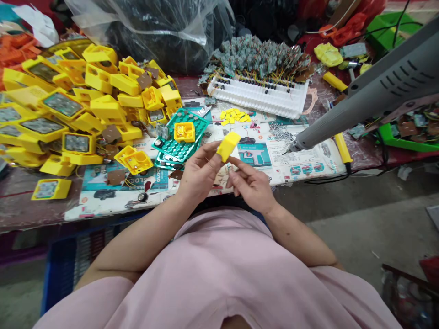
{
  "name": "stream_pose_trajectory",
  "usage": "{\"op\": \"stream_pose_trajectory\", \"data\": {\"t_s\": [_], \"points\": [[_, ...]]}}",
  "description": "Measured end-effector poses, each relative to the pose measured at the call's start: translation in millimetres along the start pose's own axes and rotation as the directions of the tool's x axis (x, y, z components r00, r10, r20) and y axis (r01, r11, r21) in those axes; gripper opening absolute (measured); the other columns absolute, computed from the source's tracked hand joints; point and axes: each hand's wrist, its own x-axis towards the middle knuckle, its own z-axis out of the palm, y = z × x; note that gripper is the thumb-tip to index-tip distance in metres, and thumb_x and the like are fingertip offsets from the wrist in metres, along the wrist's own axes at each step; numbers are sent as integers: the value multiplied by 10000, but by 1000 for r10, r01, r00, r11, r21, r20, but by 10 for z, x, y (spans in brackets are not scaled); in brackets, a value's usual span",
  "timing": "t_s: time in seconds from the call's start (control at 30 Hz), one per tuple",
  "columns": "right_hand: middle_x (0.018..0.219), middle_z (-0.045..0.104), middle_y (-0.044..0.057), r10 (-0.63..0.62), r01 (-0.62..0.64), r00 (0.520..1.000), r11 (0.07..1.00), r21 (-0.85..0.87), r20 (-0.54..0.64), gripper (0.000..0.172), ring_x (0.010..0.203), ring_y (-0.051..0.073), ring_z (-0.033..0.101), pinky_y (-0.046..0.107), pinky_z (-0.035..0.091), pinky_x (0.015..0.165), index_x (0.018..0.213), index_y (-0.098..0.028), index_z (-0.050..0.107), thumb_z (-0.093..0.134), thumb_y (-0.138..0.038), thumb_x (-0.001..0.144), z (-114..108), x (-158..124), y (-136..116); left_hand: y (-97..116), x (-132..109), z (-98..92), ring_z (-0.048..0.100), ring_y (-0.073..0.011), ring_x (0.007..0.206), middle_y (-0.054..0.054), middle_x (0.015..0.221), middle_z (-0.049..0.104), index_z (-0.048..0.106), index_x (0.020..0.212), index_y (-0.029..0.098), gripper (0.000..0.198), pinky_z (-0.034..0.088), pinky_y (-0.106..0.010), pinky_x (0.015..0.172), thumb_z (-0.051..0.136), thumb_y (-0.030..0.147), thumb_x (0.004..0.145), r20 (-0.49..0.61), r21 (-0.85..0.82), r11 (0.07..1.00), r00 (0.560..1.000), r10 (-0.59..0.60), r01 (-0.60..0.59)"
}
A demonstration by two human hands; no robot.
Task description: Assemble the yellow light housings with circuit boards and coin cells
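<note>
A small yellow plastic housing [229, 146] is pinched between the thumb and fingers of my left hand [203, 171], raised over the front of the bench. Close beside it on the right is my right hand [253, 185], its fingers curled and thumb pressed in; what they hold, if anything, is too small to tell. Behind my left hand an open yellow housing [184, 132] sits on a teal tray [178, 145] of round black parts. Two more open yellow housings [134, 161] lie left of that tray. Small yellow pieces [235, 116] are scattered beyond my hands.
Yellow housings [99, 105] are heaped on the left. A white ribbed tray [257, 97] with wired parts and circuit boards stands at the back. From the right, a grey tool [360, 91] points down over loose screws [280, 131]. A green bin [408, 137] is at far right.
</note>
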Motion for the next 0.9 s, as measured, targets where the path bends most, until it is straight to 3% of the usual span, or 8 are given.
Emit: {"op": "stream_pose_trajectory", "data": {"t_s": [0.07,0.17,0.23,0.33,0.5,0.63,0.77,0.9], "points": [[602,649,-52,8,-19,986,998,-64,-164,358,415,42,479,189,416,439,1051,-191,714,630,-498,887,-151,-43,0,-40,6,-76,671,-226,1145,-93,1233,704,621,1202,217,495,532,-368,1007,778,434,786,137,337,902,962,237,-270],[490,571,-66,-51,18,928,996,-92,-369,346,380,45,458,179,368,390,776,-190,693,631,-511,892,-358,-127,-13,-101,-22,-107,666,-246,1134,-124,1225,704,567,1324,184,527,502,-416,1046,716,327,840,470,696,405,803,367,-593],[458,536,-73,-132,79,892,987,-139,-432,354,377,48,458,176,354,382,716,-194,665,624,-489,906,-462,-183,-25,-117,-59,-71,685,-253,1063,-118,1132,733,560,1350,177,500,455,-483,1092,661,300,876,568,780,110,770,289,-616],[476,542,-75,-226,98,867,951,-293,-444,316,391,49,470,182,375,409,735,-197,666,620,-448,922,-588,-258,-21,-49,-100,-13,685,-290,1019,-121,1059,744,565,1364,178,509,367,-601,1129,627,380,901,555,832,-95,818,151,-546],[643,673,-35,-334,119,901,803,-584,-276,188,526,74,586,222,495,566,809,-204,693,617,-320,936,-700,-333,58,179,-22,-97,640,-292,1146,-100,1207,715,669,1221,215,370,374,-584,1134,569,429,937,597,802,-117,793,120,-586],[955,747,47,-461,243,884,603,-760,-83,161,843,141,694,286,567,788,1056,-224,703,592,-241,941,-650,-292,129,188,46,-166,660,-254,1108,-52,1163,741,744,986,239,260,409,-565,1109,496,319,978,598,801,-98,787,152,-590],[1272,664,118,-433,315,892,393,-864,128,320,1193,228,603,400,503,1012,1256,-231,651,550,-327,967,-568,-196,167,84,0,-132,631,-279,1163,-59,1236,711,734,1068,265,240,357,-606,1132,534,284,936,569,812,64,810,142,-581],[1420,584,73,-305,293,930,275,-916,206,359,1305,264,494,446,397,1085,1277,-319,653,547,-449,960,-536,-140,190,6,-44,-132,582,-301,1222,-54,1245,700,725,1087,310,238,266,-641,1170,599,300,885,542,803,225,833,107,-552]]}}
